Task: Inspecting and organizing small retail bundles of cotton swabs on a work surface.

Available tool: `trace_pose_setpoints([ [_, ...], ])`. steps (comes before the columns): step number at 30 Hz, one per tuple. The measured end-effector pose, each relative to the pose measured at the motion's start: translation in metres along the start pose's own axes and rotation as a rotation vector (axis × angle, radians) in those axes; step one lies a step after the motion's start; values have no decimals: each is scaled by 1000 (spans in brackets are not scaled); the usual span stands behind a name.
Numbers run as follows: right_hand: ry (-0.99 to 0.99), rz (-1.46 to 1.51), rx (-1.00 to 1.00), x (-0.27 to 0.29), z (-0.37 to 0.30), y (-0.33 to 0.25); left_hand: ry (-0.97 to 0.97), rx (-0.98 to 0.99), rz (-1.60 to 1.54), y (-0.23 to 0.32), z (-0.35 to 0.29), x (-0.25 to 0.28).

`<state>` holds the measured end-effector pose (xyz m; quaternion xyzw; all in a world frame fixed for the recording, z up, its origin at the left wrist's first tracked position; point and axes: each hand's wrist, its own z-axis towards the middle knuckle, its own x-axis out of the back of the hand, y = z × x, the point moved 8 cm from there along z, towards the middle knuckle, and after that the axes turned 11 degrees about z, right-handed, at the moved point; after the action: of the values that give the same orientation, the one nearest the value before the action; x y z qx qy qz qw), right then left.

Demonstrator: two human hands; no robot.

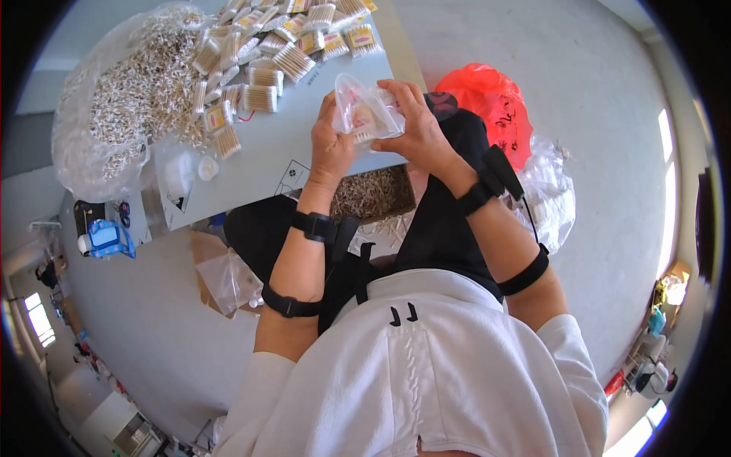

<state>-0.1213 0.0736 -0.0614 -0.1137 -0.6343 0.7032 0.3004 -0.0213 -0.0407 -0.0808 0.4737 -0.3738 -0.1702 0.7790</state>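
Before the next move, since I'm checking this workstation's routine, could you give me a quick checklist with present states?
1. Left hand holding the clear plastic bag: ok.
2. Right hand holding the same bag: ok.
3. Bag's opening fully closed: cannot tell.
4. Filled cotton swab packs within the table area: ok, heaped beyond the hands.
5. Those packs in neat rows: not ok, they lie jumbled.
6. Loose cotton swabs gathered in the large bag at the table's left: ok.
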Motion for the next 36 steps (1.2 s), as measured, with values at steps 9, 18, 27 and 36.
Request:
trace_pose_setpoints([
  [9,7,83,189,10,21,-19,106,-326,456,61,14,18],
  [18,325,126,130,3,21,-7,172,-316,308,51,28,12],
  [27,14,435,-3,14,22,-14,-6,-332,329,51,27,16],
  [36,38,-30,-7,49,36,-70,-107,-190,180,71,23,47],
])
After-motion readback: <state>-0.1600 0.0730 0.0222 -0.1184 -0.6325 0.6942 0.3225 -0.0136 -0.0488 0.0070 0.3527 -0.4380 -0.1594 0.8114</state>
